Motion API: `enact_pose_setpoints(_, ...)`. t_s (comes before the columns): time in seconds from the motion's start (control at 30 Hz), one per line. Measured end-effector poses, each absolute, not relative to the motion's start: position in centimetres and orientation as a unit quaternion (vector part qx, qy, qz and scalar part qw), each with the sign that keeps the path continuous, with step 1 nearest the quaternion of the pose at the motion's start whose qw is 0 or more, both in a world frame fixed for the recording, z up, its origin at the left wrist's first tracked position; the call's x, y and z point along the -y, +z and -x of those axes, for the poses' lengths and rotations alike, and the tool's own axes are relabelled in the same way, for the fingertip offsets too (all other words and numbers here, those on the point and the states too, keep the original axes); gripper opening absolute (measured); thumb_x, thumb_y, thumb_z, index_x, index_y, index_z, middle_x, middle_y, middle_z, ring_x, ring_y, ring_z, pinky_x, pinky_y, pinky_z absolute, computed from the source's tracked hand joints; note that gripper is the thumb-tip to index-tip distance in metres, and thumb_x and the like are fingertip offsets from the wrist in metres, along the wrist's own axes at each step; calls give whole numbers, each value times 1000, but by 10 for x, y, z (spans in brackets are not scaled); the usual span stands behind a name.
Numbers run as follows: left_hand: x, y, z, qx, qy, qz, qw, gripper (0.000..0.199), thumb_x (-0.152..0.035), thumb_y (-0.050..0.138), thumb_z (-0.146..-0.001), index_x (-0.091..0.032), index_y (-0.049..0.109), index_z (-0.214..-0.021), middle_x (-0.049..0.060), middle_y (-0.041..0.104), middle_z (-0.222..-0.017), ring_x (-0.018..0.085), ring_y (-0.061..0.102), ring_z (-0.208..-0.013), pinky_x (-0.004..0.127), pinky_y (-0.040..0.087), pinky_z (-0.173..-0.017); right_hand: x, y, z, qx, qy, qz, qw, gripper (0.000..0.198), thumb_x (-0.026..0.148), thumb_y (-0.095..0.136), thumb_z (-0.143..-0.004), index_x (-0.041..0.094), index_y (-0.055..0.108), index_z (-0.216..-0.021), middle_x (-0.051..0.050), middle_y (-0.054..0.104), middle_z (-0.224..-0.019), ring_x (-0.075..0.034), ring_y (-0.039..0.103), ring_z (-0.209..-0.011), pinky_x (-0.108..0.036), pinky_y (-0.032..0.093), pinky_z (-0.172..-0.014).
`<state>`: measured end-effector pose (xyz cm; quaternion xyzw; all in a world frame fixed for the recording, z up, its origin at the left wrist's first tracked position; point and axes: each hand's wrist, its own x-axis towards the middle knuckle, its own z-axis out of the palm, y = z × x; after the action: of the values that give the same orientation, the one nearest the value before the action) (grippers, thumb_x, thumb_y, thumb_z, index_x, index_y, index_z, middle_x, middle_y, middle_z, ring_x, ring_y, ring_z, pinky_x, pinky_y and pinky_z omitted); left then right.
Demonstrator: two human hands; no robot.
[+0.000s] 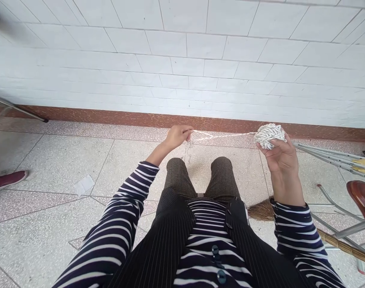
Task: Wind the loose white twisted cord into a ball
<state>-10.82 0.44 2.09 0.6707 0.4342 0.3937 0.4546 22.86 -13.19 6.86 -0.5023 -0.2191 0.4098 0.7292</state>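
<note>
A white ball of twisted cord (269,136) sits in my right hand (280,154), its fingers and thumb wrapped round it. From the ball a strand of cord (230,136) runs left, nearly level, across to my left hand (179,135). My left fingers are pinched together on the strand. Close to that hand the cord splits into two lines, and a short tail lies below the pinch. Both hands are held out in front of my knees, wide apart.
A white tiled wall (188,48) with a brown skirting (116,119) stands ahead. At right are crutches (329,154), a broom (262,210) and a brown chair (359,198). A paper scrap (84,185) lies on the floor; a person's red shoe (8,180) shows at left.
</note>
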Motion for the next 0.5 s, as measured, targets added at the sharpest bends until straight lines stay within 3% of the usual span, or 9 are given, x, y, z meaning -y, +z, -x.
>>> enact_pose_setpoints(0.1, -6, 25, 110, -425, 435, -645, 462, 26, -37, 65, -92, -16, 75, -79, 2, 70, -63, 13, 64, -58, 26, 55, -64, 131, 76, -227, 215, 392, 489, 749, 59, 9, 82, -52, 23, 71, -109, -5, 70, -115, -25, 70, -102, -41, 67, -71)
enact_pose_setpoints(0.23, -4, 23, 106, -420, 446, -623, 487, 27, -39, 71, -88, -16, 72, -75, 2, 69, -61, 13, 64, -57, 25, 55, -62, 129, 86, -226, 217, 383, 484, 756, 56, 8, 80, -51, 24, 72, -105, -5, 70, -114, -26, 70, -101, -39, 67, -69)
enact_pose_setpoints(0.33, 0, 23, 97, -407, 476, -568, 534, 29, -44, 72, -89, -15, 72, -83, 3, 71, -67, 14, 67, -58, 28, 57, -61, 130, 91, -222, 247, 396, 482, 742, 52, 9, 80, -53, 26, 73, -102, -4, 71, -115, -25, 70, -100, -40, 68, -69)
enact_pose_setpoints(0.5, 8, 33, 75, -377, 484, -539, 578, 30, -44, 72, -92, -15, 69, -87, 3, 71, -70, 14, 68, -60, 29, 58, -63, 134, 91, -209, 311, 493, 465, 667, 59, 11, 82, -52, 28, 75, -108, -3, 72, -118, -29, 69, -105, -54, 67, -84)
